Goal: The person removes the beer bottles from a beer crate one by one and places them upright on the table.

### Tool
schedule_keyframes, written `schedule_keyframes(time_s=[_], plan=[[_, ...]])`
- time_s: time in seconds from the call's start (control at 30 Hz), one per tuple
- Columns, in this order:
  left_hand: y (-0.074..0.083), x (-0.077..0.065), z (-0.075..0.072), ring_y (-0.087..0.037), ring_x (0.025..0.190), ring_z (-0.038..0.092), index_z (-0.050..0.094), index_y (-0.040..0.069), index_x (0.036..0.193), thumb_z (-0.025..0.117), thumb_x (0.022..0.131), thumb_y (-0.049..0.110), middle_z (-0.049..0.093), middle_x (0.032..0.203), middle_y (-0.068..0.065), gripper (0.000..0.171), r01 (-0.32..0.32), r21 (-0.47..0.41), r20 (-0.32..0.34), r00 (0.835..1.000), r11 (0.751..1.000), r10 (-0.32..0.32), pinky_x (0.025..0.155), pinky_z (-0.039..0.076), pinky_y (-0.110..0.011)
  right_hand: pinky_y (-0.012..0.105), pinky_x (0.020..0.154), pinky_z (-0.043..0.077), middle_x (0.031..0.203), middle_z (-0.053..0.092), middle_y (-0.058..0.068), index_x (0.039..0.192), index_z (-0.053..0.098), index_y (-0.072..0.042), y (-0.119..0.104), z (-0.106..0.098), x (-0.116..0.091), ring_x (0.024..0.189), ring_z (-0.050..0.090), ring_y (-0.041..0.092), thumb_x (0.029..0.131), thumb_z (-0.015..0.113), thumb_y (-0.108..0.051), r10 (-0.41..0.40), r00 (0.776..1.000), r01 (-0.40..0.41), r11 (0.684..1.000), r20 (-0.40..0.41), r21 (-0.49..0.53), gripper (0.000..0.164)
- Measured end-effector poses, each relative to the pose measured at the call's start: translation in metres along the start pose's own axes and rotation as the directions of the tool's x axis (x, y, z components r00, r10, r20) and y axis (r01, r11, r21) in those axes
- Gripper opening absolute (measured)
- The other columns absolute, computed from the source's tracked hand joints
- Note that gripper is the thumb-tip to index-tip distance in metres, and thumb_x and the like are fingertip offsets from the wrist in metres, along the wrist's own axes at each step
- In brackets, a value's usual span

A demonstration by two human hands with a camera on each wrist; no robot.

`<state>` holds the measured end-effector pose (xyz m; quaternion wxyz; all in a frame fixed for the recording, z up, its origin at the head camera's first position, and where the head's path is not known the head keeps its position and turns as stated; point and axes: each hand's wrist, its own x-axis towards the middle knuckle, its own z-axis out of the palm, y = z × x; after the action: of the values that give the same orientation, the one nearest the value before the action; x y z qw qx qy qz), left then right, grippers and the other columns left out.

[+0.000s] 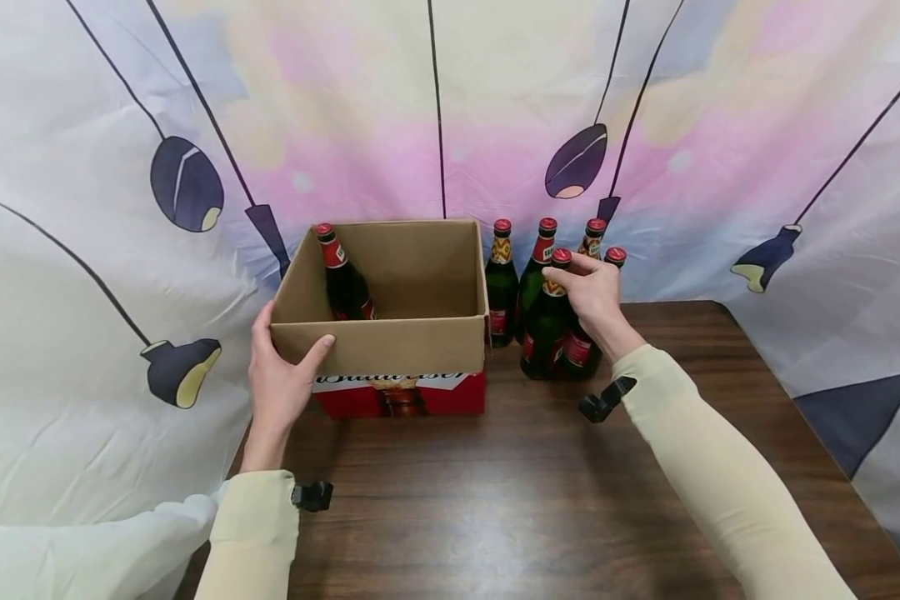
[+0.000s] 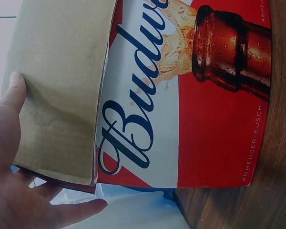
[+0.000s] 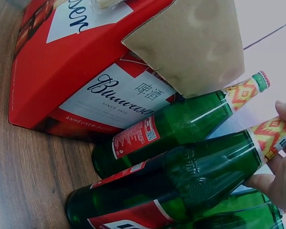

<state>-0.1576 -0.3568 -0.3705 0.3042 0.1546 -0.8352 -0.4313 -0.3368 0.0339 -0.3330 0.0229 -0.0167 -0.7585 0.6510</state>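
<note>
An open beer box [image 1: 408, 400], red and white outside with bare brown flaps, stands on the table. One green beer bottle [image 1: 347, 283] leans inside it at the left. My left hand [image 1: 280, 379] holds the box's front left corner, thumb on the front flap [image 2: 62, 105], other fingers at the left side. Right of the box, several green beer bottles stand close together. My right hand [image 1: 596, 293] pinches the neck of the front beer bottle [image 1: 546, 329], whose patterned neck label [image 3: 276, 138] shows between the fingers. Another beer bottle [image 1: 502, 292] stands nearest the box.
The dark wooden table [image 1: 487, 500] extends in front of the box and to the right of the bottles. Behind hangs a patterned cloth [image 1: 390, 108], close to the box and bottles. Further red-capped bottles [image 1: 596, 233] stand partly hidden by my right hand.
</note>
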Motion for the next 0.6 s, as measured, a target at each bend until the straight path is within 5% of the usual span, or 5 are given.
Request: schedule_keyframes(time_s=[0.33,0.6], plan=[[0.004,-0.002,-0.003,-0.036,0.149,0.039,0.025,0.027,0.167,0.082,0.092,0.031,0.037,0.168,-0.011,0.094,0.031,-0.018,0.016,0.999,0.999,-0.031,0.124,0.032,-0.065,0.039,0.108,0.054,0.143,0.066,0.014,0.145,0.065,-0.010,0.004,0.001,0.006,0.131,0.061,0.024,0.094,0.083,-0.023,-0.043,0.999,0.042,0.999,0.020,0.022,0.056],[0.003,-0.003,-0.002,-0.037,0.150,0.040,0.027,0.022,0.167,0.084,0.091,0.029,0.037,0.168,-0.012,0.095,-0.011,-0.017,0.012,1.000,1.000,0.011,0.125,0.032,-0.061,0.027,0.092,0.055,0.136,0.069,0.013,0.143,0.067,-0.010,0.010,0.001,0.004,0.120,0.064,0.019,0.094,0.082,-0.022,-0.071,0.997,0.070,0.997,0.016,0.033,0.053]])
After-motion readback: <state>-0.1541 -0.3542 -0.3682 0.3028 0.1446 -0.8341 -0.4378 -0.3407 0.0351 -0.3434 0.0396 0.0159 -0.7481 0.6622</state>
